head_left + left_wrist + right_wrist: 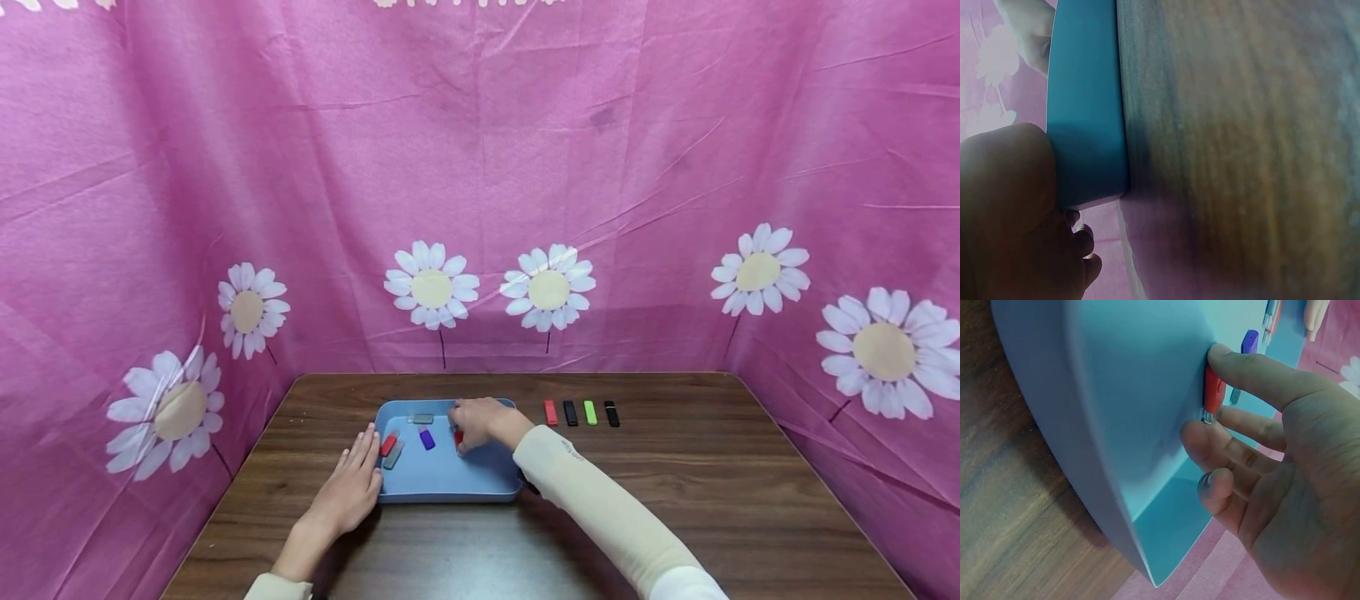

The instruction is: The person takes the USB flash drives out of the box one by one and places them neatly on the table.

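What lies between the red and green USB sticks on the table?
A black stick lies between the red stick and the green stick in the head view.

We make out dark lettering (573, 451) on the right sleeve (618, 517), lower right of centre in the head view, too small to read.

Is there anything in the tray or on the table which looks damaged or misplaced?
Nothing looks plainly spilled or damaged. Only the USB sticks in the blue tray seem untidy: they lie at mixed angles, unlike the neat row of sticks on the table.
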Demonstrator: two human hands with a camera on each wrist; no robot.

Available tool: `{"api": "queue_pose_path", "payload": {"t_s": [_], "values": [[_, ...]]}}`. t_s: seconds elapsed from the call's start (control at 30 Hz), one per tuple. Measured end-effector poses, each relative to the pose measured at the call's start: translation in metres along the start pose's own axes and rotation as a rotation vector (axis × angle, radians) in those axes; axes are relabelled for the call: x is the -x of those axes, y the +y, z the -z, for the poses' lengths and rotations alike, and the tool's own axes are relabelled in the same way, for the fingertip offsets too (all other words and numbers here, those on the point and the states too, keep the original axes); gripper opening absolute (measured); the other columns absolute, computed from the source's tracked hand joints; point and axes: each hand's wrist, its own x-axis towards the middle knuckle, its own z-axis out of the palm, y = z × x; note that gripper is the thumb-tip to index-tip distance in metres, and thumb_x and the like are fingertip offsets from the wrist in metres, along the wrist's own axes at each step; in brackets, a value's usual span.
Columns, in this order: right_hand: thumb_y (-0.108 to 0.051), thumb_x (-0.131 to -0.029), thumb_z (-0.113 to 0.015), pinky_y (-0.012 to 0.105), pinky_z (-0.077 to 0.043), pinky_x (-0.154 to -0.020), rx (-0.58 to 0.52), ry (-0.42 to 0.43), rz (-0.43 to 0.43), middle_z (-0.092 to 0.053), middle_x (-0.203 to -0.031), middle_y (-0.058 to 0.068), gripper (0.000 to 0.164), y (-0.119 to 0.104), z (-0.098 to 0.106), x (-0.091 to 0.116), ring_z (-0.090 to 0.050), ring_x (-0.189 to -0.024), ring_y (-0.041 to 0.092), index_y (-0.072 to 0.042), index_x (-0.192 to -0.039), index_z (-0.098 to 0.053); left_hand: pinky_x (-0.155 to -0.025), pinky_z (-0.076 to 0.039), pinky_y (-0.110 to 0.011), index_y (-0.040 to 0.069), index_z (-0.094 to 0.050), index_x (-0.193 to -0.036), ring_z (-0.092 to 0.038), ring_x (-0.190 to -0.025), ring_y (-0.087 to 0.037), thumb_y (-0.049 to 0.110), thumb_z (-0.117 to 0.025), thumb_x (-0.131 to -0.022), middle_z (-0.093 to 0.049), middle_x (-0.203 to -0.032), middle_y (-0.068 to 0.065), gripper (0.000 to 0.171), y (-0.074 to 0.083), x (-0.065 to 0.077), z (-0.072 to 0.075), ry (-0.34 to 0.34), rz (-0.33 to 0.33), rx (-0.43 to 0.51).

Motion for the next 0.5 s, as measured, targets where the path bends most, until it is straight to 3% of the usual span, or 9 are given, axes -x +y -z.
{"api": "queue_pose_path", "payload": {"t_s": [0.5], "values": [[-0.046,-0.089,-0.085,0.03,-0.054,-0.083,-0.027,0.007,0.011,-0.063,-0.108,-0.004,0.045,0.0011,-0.0011,0.0025,-0.054,-0.089,0.009,-0.021,-0.126,-0.075,-0.13,-0.022,-0.066,-0.011,-0.03,-0.162,-0.023,-0.162,-0.047,0.015,-0.048,-0.11,-0.022,-0.175,-0.026,0.061,0.0015,0.0015,0.0021,-0.007,0.004,0.0]]}}
